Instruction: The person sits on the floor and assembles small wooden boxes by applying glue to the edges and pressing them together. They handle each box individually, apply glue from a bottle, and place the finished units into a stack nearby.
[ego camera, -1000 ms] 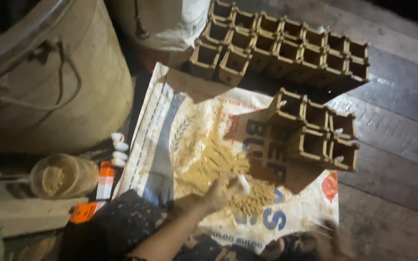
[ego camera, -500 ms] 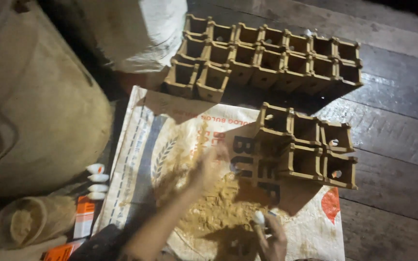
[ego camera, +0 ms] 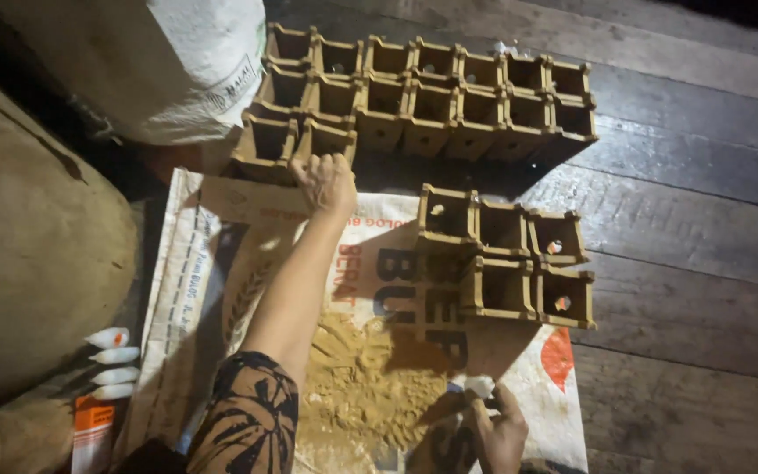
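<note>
Left hand [ego camera: 326, 182] curled on nearest box [ego camera: 322, 145], fetching it; right hand [ego camera: 497, 430] pinches white piece [ego camera: 479, 385]; next demands firm lift.

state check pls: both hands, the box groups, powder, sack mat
left hand: arm stretched out, touching the near box of the far group.
right hand: fingers closed on a small white piece.
far boxes: open-topped, packed in rows.
near boxes: open-topped, a separate block.
powder: loose heap.
sack mat: spread flat.
</note>
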